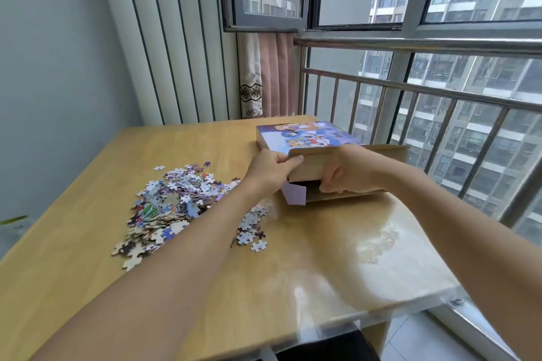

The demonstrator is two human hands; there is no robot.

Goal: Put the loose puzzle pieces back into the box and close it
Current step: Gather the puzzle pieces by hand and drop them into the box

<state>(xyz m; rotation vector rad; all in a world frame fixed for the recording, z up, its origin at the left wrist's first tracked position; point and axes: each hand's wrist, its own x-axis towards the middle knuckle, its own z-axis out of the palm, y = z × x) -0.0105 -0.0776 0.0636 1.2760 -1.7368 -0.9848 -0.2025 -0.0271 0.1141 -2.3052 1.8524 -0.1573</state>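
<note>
Wooden bench [205,287] fills most of the view, set in a corner against a window railing [410,88], with a pink curtain [275,76] behind its far edge. Puzzle box [305,138] lies flat on the far right part of the bench, printed cartoon face up, near end toward the camera. That near end is open: a brown cardboard flap [311,167] hangs over the opening and a lilac side flap [294,195] sticks out at the lower left. Left hand [269,170] grips the box's near left corner, thumb on the top edge of the brown flap, fingers curled around the corner. Right hand [349,170] is at the near right of the opening, fingers curled in under the brown flap and clamped on it; fingertips partly hidden, so contact inside is unclear. Loose puzzle pieces [176,205] sit in a heap on the bench left of the box, partly under the left forearm, with a few strays around the heap's edges.
</note>
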